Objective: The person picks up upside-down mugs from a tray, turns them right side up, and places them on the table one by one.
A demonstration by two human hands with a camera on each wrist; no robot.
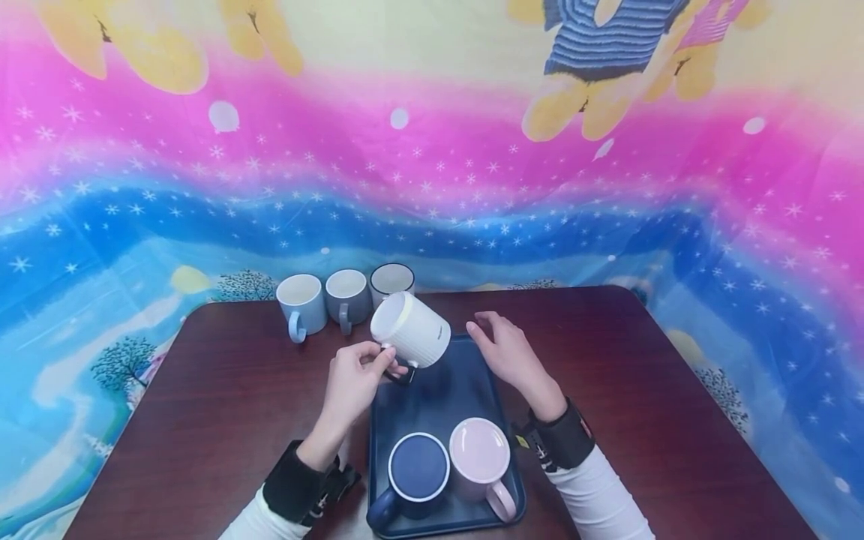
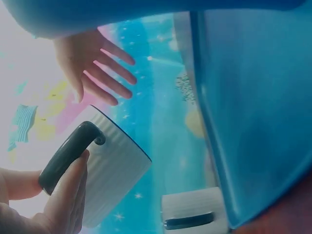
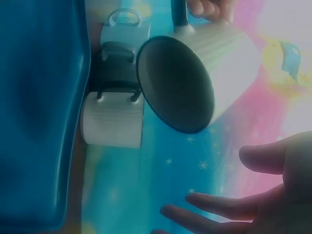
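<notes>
My left hand (image 1: 354,382) pinches the black handle (image 2: 73,151) of a white ribbed mug (image 1: 415,330), holding it tilted above the far end of a dark blue tray (image 1: 432,405). In the right wrist view the mug's round, black-edged end (image 3: 175,85) faces the right hand's side. To the right of the mug, apart from it, my right hand (image 1: 509,352) hovers by the tray's far right corner with fingers extended, holding nothing. A navy mug (image 1: 418,469) and a pink mug (image 1: 479,454) stand side by side at the tray's near end.
Along the table's back edge, left of the tray, stand a light blue mug (image 1: 302,304), a dark grey mug (image 1: 348,298) and a black-rimmed white mug (image 1: 391,279), partly hidden by the held one. A printed cloth (image 1: 432,165) hangs behind the brown table (image 1: 223,412).
</notes>
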